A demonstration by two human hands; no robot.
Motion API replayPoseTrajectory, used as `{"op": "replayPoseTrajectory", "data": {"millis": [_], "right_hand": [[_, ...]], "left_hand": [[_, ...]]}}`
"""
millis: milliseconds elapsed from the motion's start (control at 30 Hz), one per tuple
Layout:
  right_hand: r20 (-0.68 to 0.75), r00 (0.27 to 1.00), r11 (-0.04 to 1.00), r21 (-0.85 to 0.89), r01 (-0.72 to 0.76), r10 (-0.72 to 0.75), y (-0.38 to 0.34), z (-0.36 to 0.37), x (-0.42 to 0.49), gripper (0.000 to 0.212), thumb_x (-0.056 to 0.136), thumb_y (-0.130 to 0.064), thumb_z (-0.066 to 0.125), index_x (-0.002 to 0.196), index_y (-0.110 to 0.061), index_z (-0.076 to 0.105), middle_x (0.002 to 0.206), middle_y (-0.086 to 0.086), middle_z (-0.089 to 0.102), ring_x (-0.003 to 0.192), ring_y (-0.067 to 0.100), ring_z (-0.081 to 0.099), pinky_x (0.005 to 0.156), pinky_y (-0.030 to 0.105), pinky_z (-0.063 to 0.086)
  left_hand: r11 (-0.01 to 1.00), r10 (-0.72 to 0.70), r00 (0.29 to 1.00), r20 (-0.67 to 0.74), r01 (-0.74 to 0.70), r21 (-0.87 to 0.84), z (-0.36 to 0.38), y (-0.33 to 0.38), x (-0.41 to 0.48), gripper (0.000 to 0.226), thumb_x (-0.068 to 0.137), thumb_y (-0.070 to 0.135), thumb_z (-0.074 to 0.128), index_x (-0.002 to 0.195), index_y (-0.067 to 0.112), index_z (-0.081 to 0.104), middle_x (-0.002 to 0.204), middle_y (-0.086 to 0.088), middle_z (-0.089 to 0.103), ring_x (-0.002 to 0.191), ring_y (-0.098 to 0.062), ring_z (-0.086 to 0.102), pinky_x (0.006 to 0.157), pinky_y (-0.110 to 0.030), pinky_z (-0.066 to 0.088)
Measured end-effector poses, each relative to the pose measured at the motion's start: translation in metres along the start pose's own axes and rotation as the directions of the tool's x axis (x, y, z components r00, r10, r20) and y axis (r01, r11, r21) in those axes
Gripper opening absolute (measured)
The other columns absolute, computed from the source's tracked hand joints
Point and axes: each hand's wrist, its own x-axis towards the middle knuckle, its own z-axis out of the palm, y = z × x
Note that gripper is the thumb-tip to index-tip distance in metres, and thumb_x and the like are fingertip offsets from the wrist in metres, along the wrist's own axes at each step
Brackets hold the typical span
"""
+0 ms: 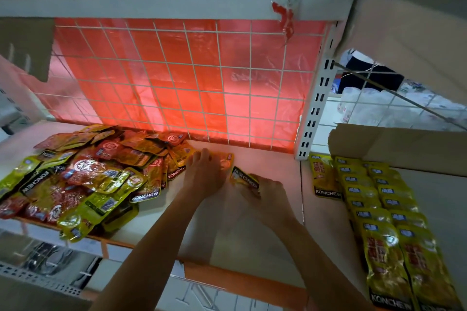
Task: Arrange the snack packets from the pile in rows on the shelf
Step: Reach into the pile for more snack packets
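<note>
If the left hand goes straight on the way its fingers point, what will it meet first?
Most likely the wire grid at the back; only bare shelf seems to lie ahead of the left hand, though depth is unclear.

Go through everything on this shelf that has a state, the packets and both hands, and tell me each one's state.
pile of snack packets: jumbled, overlapping, on the left of the shelf.
orange packet: flat under the left hand.
left hand: fingers straight, pressing the orange packet.
yellow packet: held in the right hand.
right hand: fingers curled round the yellow packet.
rows of yellow packets: two overlapping rows, on the right.
</note>
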Motion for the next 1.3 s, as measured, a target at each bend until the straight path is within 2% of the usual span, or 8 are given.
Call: {"op": "replayPoseTrajectory", "data": {"millis": [200,333,567,733,900,967,1200,1300], "right_hand": [[-0.145,0.973,0.975,0.161,-0.155,0.179,0.012,-0.026,-0.004,0.013,0.094,-0.027,0.055,0.088,-0.018,0.063,0.066,-0.003,0.055,0.061,0.015,0.051,0.051,0.023,0.033],[-0.181,0.956,0.950,0.253,-0.183,0.232,0.029,-0.038,-0.010,0.026,0.095,-0.023,0.056,0.069,-0.026,0.050,0.054,-0.009,0.045,0.049,0.006,0.044,0.047,0.022,0.029],[-0.177,0.871,0.777,0.555,-0.295,0.458,0.038,-0.063,-0.024,0.028,0.095,-0.027,0.054,0.070,-0.014,0.053,0.059,0.006,0.053,0.056,0.012,0.056,0.055,0.024,0.045],[-0.095,0.822,0.528,0.806,-0.268,0.561,0.046,-0.089,-0.033,0.010,0.095,-0.016,0.054,0.095,-0.011,0.063,0.077,0.004,0.067,0.068,0.012,0.067,0.051,0.023,0.052],[-0.171,0.813,0.516,0.838,-0.178,0.557,0.063,-0.126,-0.046,0.012,0.086,0.001,0.062,0.081,-0.009,0.060,0.068,0.007,0.055,0.064,0.018,0.054,0.051,0.026,0.053],[-0.211,0.794,0.518,0.843,-0.148,0.570,0.071,-0.137,-0.052,0.015,0.085,0.003,0.062,0.083,-0.012,0.060,0.068,0.006,0.054,0.064,0.020,0.053,0.049,0.025,0.050],[-0.296,0.678,0.465,0.882,-0.077,0.673,0.088,-0.165,-0.064,0.036,0.075,0.019,0.058,0.094,-0.012,0.056,0.081,0.007,0.061,0.066,0.021,0.060,0.057,0.032,0.054],[-0.308,0.635,0.481,0.869,-0.116,0.709,0.097,-0.172,-0.069,0.026,0.078,0.010,0.064,0.094,-0.008,0.054,0.077,0.010,0.059,0.059,0.019,0.058,0.055,0.030,0.050]], "left_hand": [[0.998,0.051,0.994,-0.099,-0.047,0.043,0.007,0.019,-0.014,0.024,0.084,0.020,0.045,0.079,0.008,0.065,0.081,-0.014,0.059,0.061,-0.036,0.061,0.053,-0.039,0.047],[0.981,0.178,0.955,-0.237,-0.154,0.114,0.011,0.029,-0.023,0.025,0.082,0.021,0.041,0.090,0.016,0.065,0.074,-0.006,0.064,0.060,-0.032,0.061,0.053,-0.035,0.046],[0.957,-0.030,0.894,-0.448,-0.104,-0.270,-0.021,0.075,-0.027,0.020,0.091,0.020,0.047,0.094,0.003,0.057,0.047,-0.011,0.057,0.035,-0.030,0.055,0.034,-0.027,0.037],[0.546,-0.223,0.974,-0.025,0.104,-0.831,-0.041,0.110,-0.027,0.021,0.103,0.022,0.036,0.108,0.007,0.050,0.086,-0.012,0.060,0.077,-0.031,0.059,0.062,-0.032,0.036],[-0.014,-0.133,0.912,0.388,0.389,-0.921,-0.038,0.132,-0.028,0.020,0.094,0.012,0.054,0.114,0.012,0.055,0.092,-0.009,0.065,0.070,-0.020,0.062,0.057,-0.027,0.049],[-0.081,-0.041,0.909,0.415,0.411,-0.908,-0.037,0.140,-0.030,0.037,0.085,-0.005,0.058,0.118,0.010,0.054,0.093,-0.010,0.067,0.072,-0.021,0.064,0.058,-0.029,0.053],[0.270,-0.021,0.951,0.309,0.303,-0.914,-0.025,0.174,-0.031,0.070,0.066,0.027,0.072,0.129,0.042,0.046,0.088,-0.011,0.068,0.084,-0.028,0.068,0.076,-0.041,0.057],[0.415,-0.033,0.971,0.235,0.227,-0.881,-0.025,0.193,-0.028,0.055,0.080,0.027,0.067,0.131,0.039,0.050,0.095,-0.003,0.070,0.088,-0.021,0.065,0.081,-0.034,0.052]]}}
